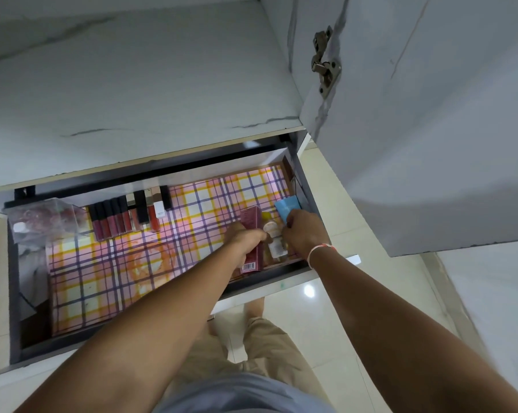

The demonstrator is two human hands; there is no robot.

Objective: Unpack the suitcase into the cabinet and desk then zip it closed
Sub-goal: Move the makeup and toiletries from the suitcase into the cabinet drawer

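1. Drawer (307,186), pulled out below a pale marble-patterned cabinet shelf (138,93); dark rectangular walls, white front edge.
2. Liner (108,272), flat sheet covering the drawer floor, plaid in pink, yellow and purple lines.
3. Left hand (244,238), inside the drawer at its right end, fingers curled round a tall maroon carton (251,234) with a barcode on its lower end.
4. Right hand (304,232), just beside the left; fingers curled, pinching a light-blue flat packet (287,208) against the drawer's right wall. Thin pink-and-white thread band (318,251) on the wrist.
5. Small pale bottle (274,238), rounded cap, labelled body, lying between the two hands; a yellow-topped item behind it, too blurred to name.
6. Lip gloss tubes (111,219), slender, dark caps, red to maroon bodies, in a row at the back wall with taller dark-capped tubes beside them.
7. Clear plastic box (47,219), angular, at the left back corner, reddish contents indistinct.
8. Cabinet door (430,120), open at the right, metal hinge (324,61) on its inner face.
9. Floor (335,308), glossy pale tiles.
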